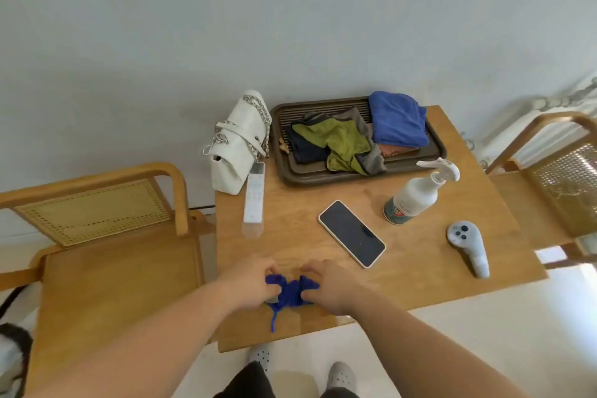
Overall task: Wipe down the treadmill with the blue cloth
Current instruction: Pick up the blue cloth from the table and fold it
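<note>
Blue cloth [292,292] bunched at surface [420,271] near edge. Left hand [250,283], right hand [332,286] flank it, fingers pinching opposite ends, likely gathering it for carrying. No treadmill in view.

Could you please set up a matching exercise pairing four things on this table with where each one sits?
Things:
1. blue cloth
2. phone
3. white handbag
4. folded blue towel

Places:
A. on the dark tray
B. table's far left corner
C. between both hands
D. flat, mid-table, screen up

Pairs: 1-C, 2-D, 3-B, 4-A
</note>
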